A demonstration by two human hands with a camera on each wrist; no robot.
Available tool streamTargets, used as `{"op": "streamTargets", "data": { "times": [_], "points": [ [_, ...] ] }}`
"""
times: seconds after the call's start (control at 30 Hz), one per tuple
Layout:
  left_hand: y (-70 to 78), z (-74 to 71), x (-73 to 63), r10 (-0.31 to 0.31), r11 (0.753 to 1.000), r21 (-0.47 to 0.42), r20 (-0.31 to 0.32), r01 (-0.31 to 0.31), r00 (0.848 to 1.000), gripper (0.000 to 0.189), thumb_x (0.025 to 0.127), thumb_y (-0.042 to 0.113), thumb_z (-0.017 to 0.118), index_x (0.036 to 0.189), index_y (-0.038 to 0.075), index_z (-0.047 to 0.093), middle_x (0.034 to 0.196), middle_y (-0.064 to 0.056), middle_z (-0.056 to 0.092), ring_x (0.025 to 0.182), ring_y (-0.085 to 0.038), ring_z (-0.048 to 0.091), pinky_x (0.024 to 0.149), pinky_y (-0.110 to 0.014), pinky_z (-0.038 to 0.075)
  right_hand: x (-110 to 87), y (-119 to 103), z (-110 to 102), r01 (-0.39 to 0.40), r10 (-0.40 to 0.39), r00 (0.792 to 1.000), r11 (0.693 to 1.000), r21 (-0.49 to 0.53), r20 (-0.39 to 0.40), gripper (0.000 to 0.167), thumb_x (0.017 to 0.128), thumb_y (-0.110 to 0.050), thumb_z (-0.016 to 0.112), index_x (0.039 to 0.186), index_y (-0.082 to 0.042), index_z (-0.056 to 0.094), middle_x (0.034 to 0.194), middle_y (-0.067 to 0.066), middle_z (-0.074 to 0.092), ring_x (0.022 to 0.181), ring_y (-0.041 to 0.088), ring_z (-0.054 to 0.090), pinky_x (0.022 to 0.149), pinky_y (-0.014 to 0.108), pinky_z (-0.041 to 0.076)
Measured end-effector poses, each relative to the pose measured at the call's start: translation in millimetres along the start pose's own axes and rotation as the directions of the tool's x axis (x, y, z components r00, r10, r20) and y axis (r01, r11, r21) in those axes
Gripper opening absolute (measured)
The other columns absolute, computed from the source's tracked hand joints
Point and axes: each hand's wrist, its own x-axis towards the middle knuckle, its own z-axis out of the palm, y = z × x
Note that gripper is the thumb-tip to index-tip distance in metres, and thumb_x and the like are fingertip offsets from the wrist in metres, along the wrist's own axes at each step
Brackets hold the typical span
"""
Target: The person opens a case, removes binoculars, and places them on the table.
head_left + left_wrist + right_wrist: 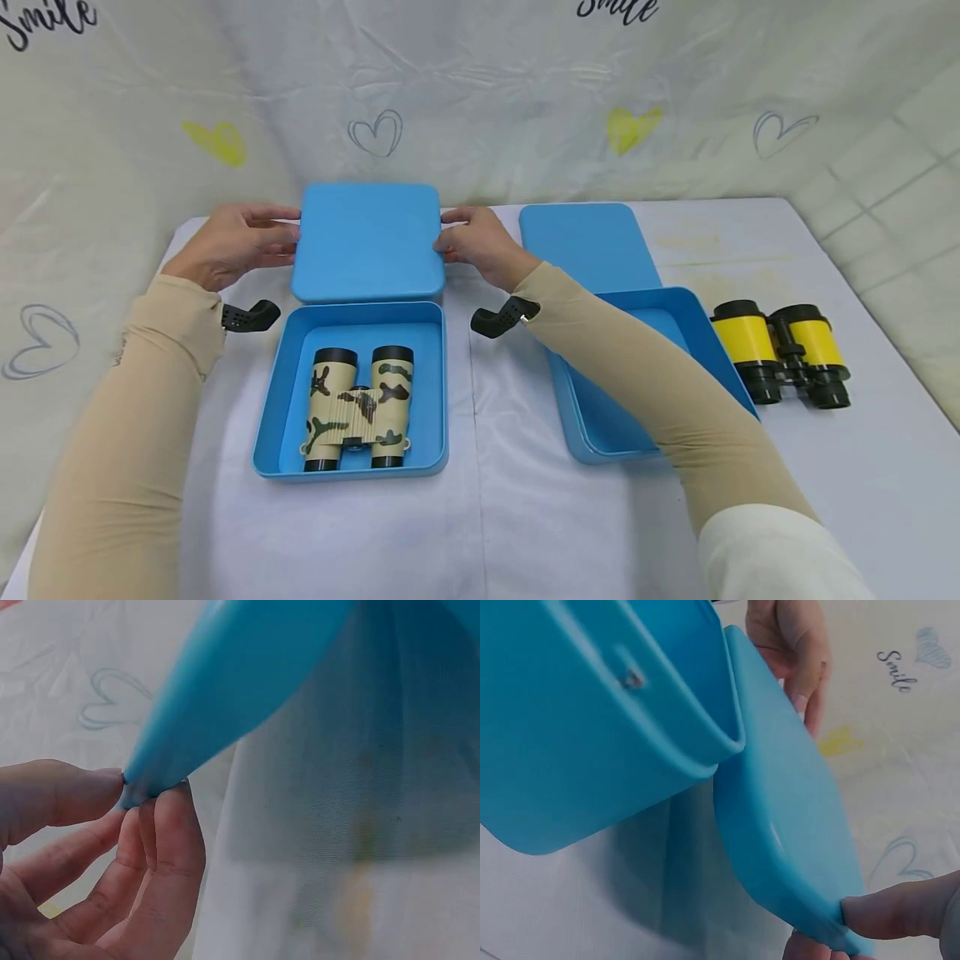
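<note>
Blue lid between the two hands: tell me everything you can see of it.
The blue lid is plain, smooth and slightly glossy, nearly square with rounded corners and a shallow side wall; plastic or painted metal, can't tell. The left hand pinches its left side, the right hand its right. It's off the opening of the blue box holding camouflage binoculars, its near edge at the box's far rim; joined or merely close is unclear. Its underside is hidden.

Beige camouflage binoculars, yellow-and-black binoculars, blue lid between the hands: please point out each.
Beige camouflage binoculars [357,412]: head view, ribbed centre bridge.
Yellow-and-black binoculars [790,353]: head view, black central hinge.
Blue rectangular lid [369,242]: head view, flat top.
</note>
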Motion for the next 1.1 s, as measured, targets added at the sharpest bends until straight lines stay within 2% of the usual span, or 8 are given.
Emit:
{"op": "streamTargets", "data": {
  "times": [0.17,0.27,0.37,0.63,0.87,1.1],
  "points": [
    [-4.7,3.0,3.6,-0.010,0.999,0.049,0.006,0.010,1.000,0.063,0.104,0.028,0.061,0.159,0.006,0.038,0.125,0.008,0.061,0.096,0.003,0.069,0.093,-0.023,0.061,2.5,3.7,0.1,-0.028,0.028,1.000,0.999,-0.034,0.000,0.057,0.094,-0.003,0.064,0.149,-0.003,0.050,0.141,0.018,0.063,0.104,0.026,0.069,0.108,0.038,0.056],
    [-8.1,5.0,5.5,-0.019,0.997,0.075,0.015,0.018,1.000,0.062,0.105,0.027,0.060,0.159,0.007,0.037,0.138,-0.004,0.056,0.098,0.003,0.067,0.099,-0.028,0.059,3.0,5.3,-0.2,-0.044,0.045,0.999,0.998,-0.052,0.000,0.058,0.093,-0.003,0.064,0.149,-0.003,0.049,0.143,0.017,0.061,0.105,0.025,0.068,0.109,0.038,0.055],
    [-11.3,6.6,7.5,-0.019,0.996,0.084,0.029,0.016,0.999,0.062,0.105,0.025,0.059,0.160,0.007,0.035,0.145,-0.011,0.052,0.099,0.003,0.066,0.102,-0.032,0.056,3.1,7.2,-0.3,-0.054,0.055,0.998,0.996,-0.074,0.007,0.059,0.094,-0.003,0.065,0.150,-0.004,0.048,0.143,0.017,0.061,0.105,0.025,0.068,0.111,0.038,0.054],
    [-19.0,11.3,11.9,-0.049,0.995,0.089,0.052,0.044,0.997,0.063,0.105,0.023,0.059,0.161,0.008,0.033,0.144,-0.010,0.051,0.099,0.004,0.065,0.104,-0.034,0.054,3.5,11.9,0.0,-0.070,0.072,0.997,0.990,-0.121,0.009,0.060,0.093,-0.003,0.065,0.151,-0.005,0.047,0.142,0.018,0.061,0.104,0.025,0.068,0.112,0.040,0.052],
    [-23.9,12.3,11.3,-0.061,0.994,0.099,0.069,0.054,0.996,0.064,0.105,0.021,0.060,0.161,0.007,0.032,0.150,-0.016,0.046,0.096,0.006,0.066,0.103,-0.034,0.055,6.3,14.2,3.0,-0.095,0.098,0.995,0.983,-0.159,0.010,0.062,0.093,-0.003,0.064,0.153,-0.004,0.046,0.142,0.018,0.060,0.100,0.024,0.068,0.110,0.040,0.054],
    [-26.8,13.8,10.3,-0.071,0.991,0.119,0.068,0.063,0.995,0.066,0.104,0.017,0.062,0.162,0.008,0.031,0.153,-0.017,0.044,0.094,0.006,0.065,0.101,-0.032,0.056,6.6,14.9,4.5,-0.095,0.099,0.995,0.978,-0.187,0.014,0.064,0.093,-0.002,0.064,0.153,-0.004,0.045,0.138,0.017,0.061,0.093,0.021,0.066,0.102,0.036,0.057]
  ]
}}
